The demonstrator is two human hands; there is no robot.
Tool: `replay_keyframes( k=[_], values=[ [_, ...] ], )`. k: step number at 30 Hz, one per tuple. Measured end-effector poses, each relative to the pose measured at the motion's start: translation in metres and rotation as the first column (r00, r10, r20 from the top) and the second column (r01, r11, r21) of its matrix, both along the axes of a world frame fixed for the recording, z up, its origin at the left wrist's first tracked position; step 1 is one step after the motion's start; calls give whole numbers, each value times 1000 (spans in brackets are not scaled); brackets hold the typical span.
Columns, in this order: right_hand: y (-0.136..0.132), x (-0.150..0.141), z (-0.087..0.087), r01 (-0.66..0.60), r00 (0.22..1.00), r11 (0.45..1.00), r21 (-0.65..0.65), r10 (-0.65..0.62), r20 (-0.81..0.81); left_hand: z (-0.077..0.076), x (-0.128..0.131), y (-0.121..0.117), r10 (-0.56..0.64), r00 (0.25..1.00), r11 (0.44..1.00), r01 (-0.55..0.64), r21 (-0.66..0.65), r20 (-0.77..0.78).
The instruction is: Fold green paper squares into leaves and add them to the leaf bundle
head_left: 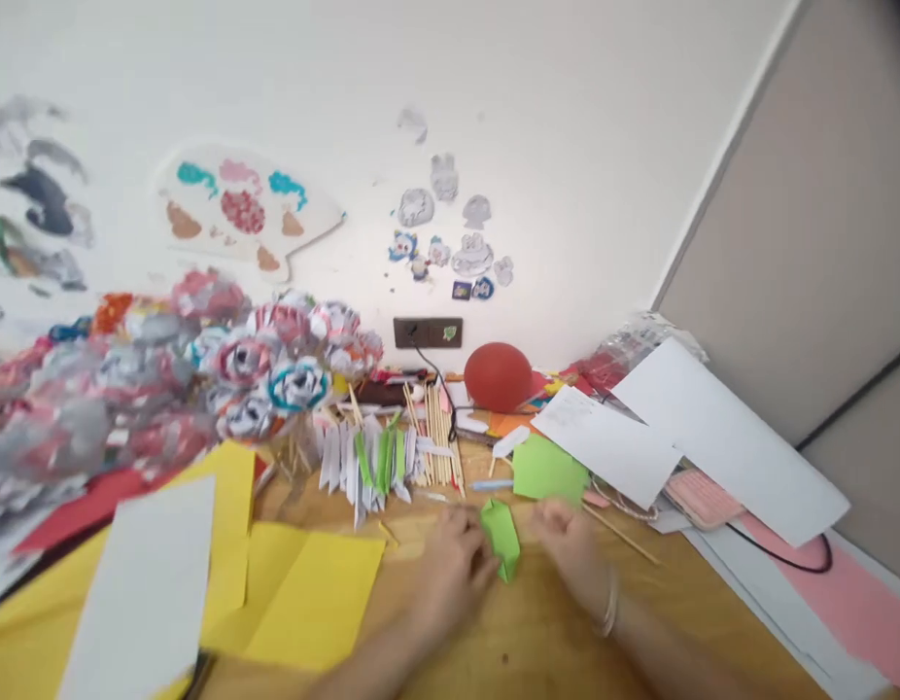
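Note:
A small folded green paper [501, 538] rests on the wooden table between my two hands. My left hand [456, 554] is curled against the paper's left edge, its fingers closed on it. Just to the right of the paper, with a gap between, is my right hand [571, 544]. Its fingers are curled in, and whatever they may hold is hidden. A pale band circles the right wrist. Behind the hands lies a flat green sheet [548, 469], close to a light blue pen-like stick [492, 484].
Folded white and green paper strips [377, 457] lie beside wooden sticks [439, 433] at the back. Yellow paper [315, 593] and many paper flowers [242, 360] fill the left. A red balloon [498, 376] stands by the wall. White sheets [734, 437] overlap a pink phone-like object [704, 498].

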State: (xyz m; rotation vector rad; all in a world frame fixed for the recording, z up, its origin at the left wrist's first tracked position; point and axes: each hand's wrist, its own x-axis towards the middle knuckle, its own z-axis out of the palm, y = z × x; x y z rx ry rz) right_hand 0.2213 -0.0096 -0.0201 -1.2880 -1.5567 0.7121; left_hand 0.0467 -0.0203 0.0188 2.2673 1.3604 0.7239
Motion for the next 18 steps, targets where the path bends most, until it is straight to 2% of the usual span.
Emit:
replay_keyframes(
  k=[3,5,9,11,15,18],
  values=[
    [11,-21,-2,-68,997,997,20,68,-19,-2,-2,1,-11,1000,1000,11,9,-25],
    [17,-29,0,-94,995,995,23,94,-12,-9,-3,6,-12,999,1000,12,13,-32],
    [22,-36,1,-139,990,990,-10,139,31,-29,-5,19,-47,994,997,40,-71,-97],
    [23,-37,3,-162,985,986,-28,164,55,-31,-4,20,-32,994,998,25,-66,-101],
    [22,-33,13,-212,971,975,-67,217,98,-13,2,10,53,996,999,-53,-5,-77],
    [22,-20,24,-254,955,962,-98,265,133,1,4,4,52,997,999,-52,0,-55]
  ],
)
